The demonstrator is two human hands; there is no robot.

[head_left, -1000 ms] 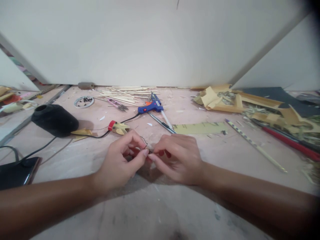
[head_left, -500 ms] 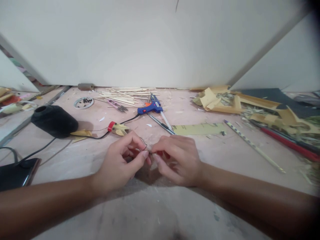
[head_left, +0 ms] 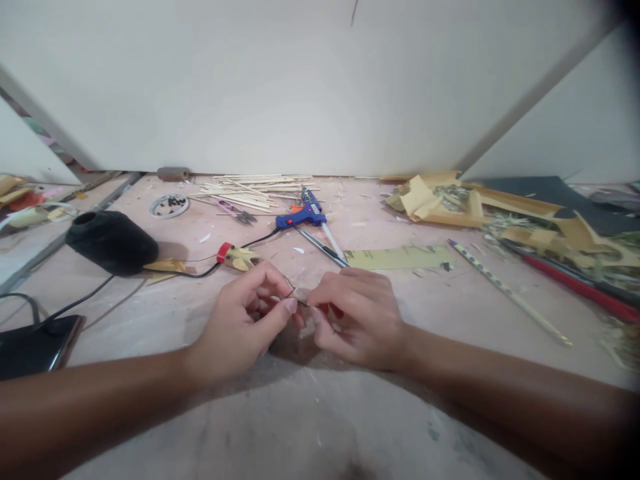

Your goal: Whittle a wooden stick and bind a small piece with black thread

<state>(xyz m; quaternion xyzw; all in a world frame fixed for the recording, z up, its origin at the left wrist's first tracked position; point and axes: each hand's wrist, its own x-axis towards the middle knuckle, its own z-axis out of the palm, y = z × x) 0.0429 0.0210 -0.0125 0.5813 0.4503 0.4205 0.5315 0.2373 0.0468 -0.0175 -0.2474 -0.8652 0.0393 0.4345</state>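
My left hand [head_left: 245, 320] and my right hand [head_left: 357, 317] meet fingertip to fingertip low over the pink worktop [head_left: 320, 400]. Both pinch a thin black thread [head_left: 295, 298] that loops up between thumb and forefinger. Something small and red shows under my right fingers; I cannot tell what it is. A small yellow piece with a red end [head_left: 236, 256] lies just behind my left hand.
A black thread spool [head_left: 111, 242] and a dark phone [head_left: 35, 343] lie at left. Behind are a blue glue gun [head_left: 300, 215], a heap of wooden sticks [head_left: 255, 189], a small round dish [head_left: 169, 205] and a pen [head_left: 323, 247]. Cardboard scraps [head_left: 500, 210] and a long patterned stick [head_left: 505, 290] lie at right.
My hands stay in place. My right fingertips have drawn slightly right, so a short stretch of black thread now shows taut between the two hands.
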